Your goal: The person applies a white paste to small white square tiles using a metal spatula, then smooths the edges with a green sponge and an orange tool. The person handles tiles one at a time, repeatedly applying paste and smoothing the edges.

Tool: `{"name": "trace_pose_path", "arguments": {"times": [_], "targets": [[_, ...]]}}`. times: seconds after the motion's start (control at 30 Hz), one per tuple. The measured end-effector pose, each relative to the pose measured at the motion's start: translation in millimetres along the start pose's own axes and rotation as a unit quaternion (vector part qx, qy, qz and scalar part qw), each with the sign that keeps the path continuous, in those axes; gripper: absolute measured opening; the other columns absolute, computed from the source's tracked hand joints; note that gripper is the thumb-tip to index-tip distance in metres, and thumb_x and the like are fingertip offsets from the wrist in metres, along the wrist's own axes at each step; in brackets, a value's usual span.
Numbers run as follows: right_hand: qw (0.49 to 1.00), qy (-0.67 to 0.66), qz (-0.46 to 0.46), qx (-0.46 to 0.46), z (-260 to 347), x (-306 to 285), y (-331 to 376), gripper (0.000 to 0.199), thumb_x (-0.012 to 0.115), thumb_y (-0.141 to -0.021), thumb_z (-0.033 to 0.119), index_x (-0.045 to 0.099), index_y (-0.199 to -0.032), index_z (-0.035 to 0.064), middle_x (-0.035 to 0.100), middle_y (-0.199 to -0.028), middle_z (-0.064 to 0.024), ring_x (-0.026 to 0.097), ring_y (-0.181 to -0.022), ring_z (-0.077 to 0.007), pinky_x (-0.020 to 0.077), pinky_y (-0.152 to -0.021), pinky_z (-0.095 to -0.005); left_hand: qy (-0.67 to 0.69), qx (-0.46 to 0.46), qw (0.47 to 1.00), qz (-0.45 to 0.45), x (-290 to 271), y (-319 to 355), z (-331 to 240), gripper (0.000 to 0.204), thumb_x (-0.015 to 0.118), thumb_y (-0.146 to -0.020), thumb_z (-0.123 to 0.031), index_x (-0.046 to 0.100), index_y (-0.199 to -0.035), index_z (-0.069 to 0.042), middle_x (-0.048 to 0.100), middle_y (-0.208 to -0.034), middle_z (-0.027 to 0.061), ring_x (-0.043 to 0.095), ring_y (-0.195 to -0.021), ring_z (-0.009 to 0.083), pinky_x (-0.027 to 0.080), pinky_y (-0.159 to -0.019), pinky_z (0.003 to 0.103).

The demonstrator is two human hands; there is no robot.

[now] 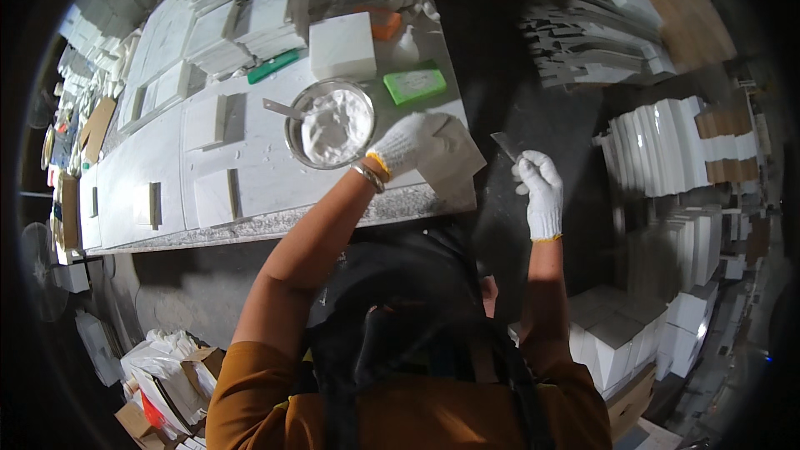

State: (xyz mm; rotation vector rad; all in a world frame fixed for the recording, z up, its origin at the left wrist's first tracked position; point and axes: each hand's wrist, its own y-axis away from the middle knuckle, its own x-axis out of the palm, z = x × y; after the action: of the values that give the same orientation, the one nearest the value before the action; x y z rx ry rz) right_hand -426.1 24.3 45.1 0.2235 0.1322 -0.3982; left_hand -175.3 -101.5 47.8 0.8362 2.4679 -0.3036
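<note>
Your left hand (408, 143), in a white knit glove, lies flat with its fingers spread on a pale stone tile (450, 158) at the near right corner of the desk (250, 221); that grip is apart, pressing, not clamped. Your right hand (540, 192), also gloved, hangs off the desk at about three o'clock from the tile, its grip wrapped around a small flat scraper (506, 146) whose blade points up toward eleven o'clock.

Just beside the tile, at about ten o'clock, stands a round metal bowl (331, 123) of white paste with a tool handle (282, 107) leaning over its rim toward nine o'clock. At twelve o'clock from the tile lies a green sponge block (414, 83), and beyond the bowl a thick white slab (342, 46).

The tile overhangs the desk corner, so keep your left palm bearing down over the supported part. Bring the blade in low and nearly flat, and draw it in one even pass, I judge, rather than dabbing.
</note>
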Motion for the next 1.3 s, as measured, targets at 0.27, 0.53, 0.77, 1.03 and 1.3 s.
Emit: {"name": "trace_pose_path", "arguments": {"times": [0.27, 0.53, 0.77, 1.03, 1.3], "targets": [[0.998, 0.037, 0.035, -0.029, 0, 1, 5, 0.024, 0.064, -0.094, 0.018, 0.070, -0.114, 0.0074, 0.069, -0.102, 0.0009, 0.062, -0.082, -0.0050, 0.0445, -0.063, -0.0202, -0.204, 0.041, 0.975, -0.083, 16, 4, -18, 0.057, 0.074, -0.077, -0.030, 0.058, -0.127, -0.008, 0.061, -0.125, 0.0145, 0.057, -0.116, 0.0329, 0.047, -0.095, 0.044], [0.982, 0.099, 0.136, -0.080, 9, 19, -17, 0.021, 0.062, -0.094, 0.010, 0.069, -0.112, 0.0028, 0.071, -0.094, -0.0045, 0.064, -0.076, -0.0086, 0.0505, -0.066, -0.0227, -0.234, 0.014, 0.968, -0.092, 32, 55, -10, 0.091, 0.083, -0.065, -0.039, 0.045, -0.140, -0.005, 0.038, -0.149, 0.0225, 0.035, -0.137, 0.0440, 0.036, -0.110, 0.052], [0.967, 0.142, 0.158, -0.140, 3, 12, -13, 0.021, 0.063, -0.092, 0.007, 0.069, -0.112, 0.0025, 0.071, -0.091, -0.0063, 0.066, -0.074, -0.0100, 0.0532, -0.068, -0.0245, -0.213, 0.009, 0.973, -0.091, 28, 52, -7, 0.087, 0.083, -0.064, -0.036, 0.049, -0.138, -0.006, 0.041, -0.148, 0.0185, 0.037, -0.137, 0.0403, 0.038, -0.109, 0.049], [0.938, 0.258, 0.139, -0.185, 4, 6, 0, 0.029, 0.066, -0.089, 0.007, 0.068, -0.117, 0.0059, 0.072, -0.103, -0.0141, 0.072, -0.078, -0.0219, 0.0559, -0.069, -0.0301, -0.204, 0.012, 0.975, -0.089, 26, 48, -9, 0.082, 0.082, -0.064, -0.033, 0.052, -0.136, -0.006, 0.045, -0.146, 0.0160, 0.040, -0.136, 0.0382, 0.038, -0.109, 0.048], [0.963, 0.203, 0.153, -0.091, 6, 12, 4, 0.032, 0.064, -0.090, 0.005, 0.066, -0.122, 0.0051, 0.073, -0.095, -0.0124, 0.070, -0.074, -0.0158, 0.0549, -0.065, -0.0266, -0.208, 0.000, 0.976, -0.073, 25, 47, -8, 0.080, 0.081, -0.066, -0.033, 0.052, -0.136, -0.005, 0.045, -0.146, 0.0141, 0.038, -0.137, 0.0373, 0.037, -0.110, 0.047]]}}
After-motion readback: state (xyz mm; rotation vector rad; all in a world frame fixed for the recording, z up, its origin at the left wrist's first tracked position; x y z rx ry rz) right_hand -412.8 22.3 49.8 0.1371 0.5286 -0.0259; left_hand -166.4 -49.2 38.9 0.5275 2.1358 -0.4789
